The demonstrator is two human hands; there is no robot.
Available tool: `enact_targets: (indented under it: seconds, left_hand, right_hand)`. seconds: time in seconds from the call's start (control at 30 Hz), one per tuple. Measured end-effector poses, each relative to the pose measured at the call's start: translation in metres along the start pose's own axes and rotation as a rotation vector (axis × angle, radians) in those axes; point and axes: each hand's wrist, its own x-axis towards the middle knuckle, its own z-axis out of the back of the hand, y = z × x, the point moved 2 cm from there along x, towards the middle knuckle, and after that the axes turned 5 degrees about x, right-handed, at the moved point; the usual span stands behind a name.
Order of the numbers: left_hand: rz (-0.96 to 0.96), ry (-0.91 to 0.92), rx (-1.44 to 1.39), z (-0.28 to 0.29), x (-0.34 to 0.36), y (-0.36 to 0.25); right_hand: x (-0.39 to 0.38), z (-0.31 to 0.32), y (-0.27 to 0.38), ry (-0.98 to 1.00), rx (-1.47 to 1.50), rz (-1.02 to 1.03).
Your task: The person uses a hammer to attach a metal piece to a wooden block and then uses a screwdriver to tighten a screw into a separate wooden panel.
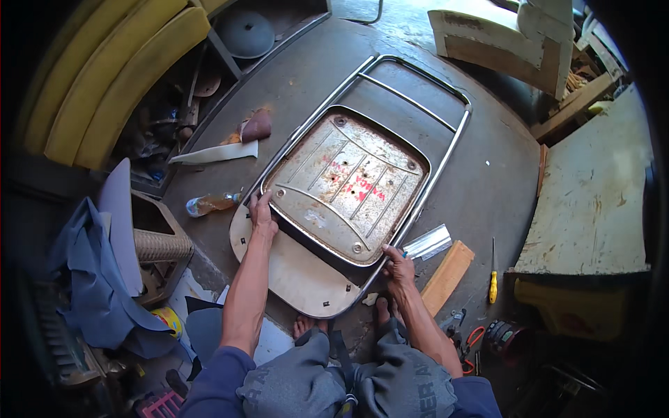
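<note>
A folding chair lies flat on the floor, its chromed tube frame [417, 111] stretching away from me. The frame surrounds a rusty metal seat pan [334, 174] with ribs, a few holes and red markings. My left hand [262, 214] is closed on the near left corner of the pan's rim. At the near right corner, my right hand [398, 267] grips the chair by the rim and tube; the fingertips are partly hidden. Partly covered by the pan's near edge is a pale rounded board [300, 272] with small dark clips or slots along it.
Right of the chair lie a silver packet [428, 242], a wooden block [448, 277], a yellow-handled screwdriver [493, 285] and red-handled scissors [475, 338]. A bottle [211, 204] and white strip [216, 153] lie left. Curved yellow pads [125, 83] are stacked far left.
</note>
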Motion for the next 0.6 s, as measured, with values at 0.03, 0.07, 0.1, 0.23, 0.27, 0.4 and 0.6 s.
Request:
enact_targets:
  seconds: [0.03,0.07,0.1,0.23,0.27,0.4,0.6]
  left_hand:
    - [0.014,0.011,0.066,0.008,0.006,-0.005]
    - [0.036,-0.035,0.105,0.007,0.004,-0.002]
    - [-0.029,-0.045,0.102,0.006,0.001,0.001]
    - [-0.189,-0.162,0.223,0.005,-0.003,0.008]
    - [-0.207,-0.169,0.245,-0.001,-0.003,0.008]
    - [-0.235,-0.228,0.272,-0.001,-0.003,0.008]
    - [-0.201,-0.276,0.319,-0.009,0.000,0.007]
  right_hand:
    - [0.001,-0.001,-0.002,-0.007,0.007,-0.002]
    - [0.003,0.002,-0.002,-0.027,0.014,0.004]
    - [0.003,0.003,-0.002,-0.023,0.010,-0.004]
    - [0.001,0.002,-0.002,-0.010,0.041,-0.027]
    - [0.002,0.003,-0.001,-0.005,0.043,-0.027]
    - [0.001,0.001,0.000,0.008,0.070,-0.041]
    - [-0.003,0.000,0.003,0.014,0.092,-0.047]
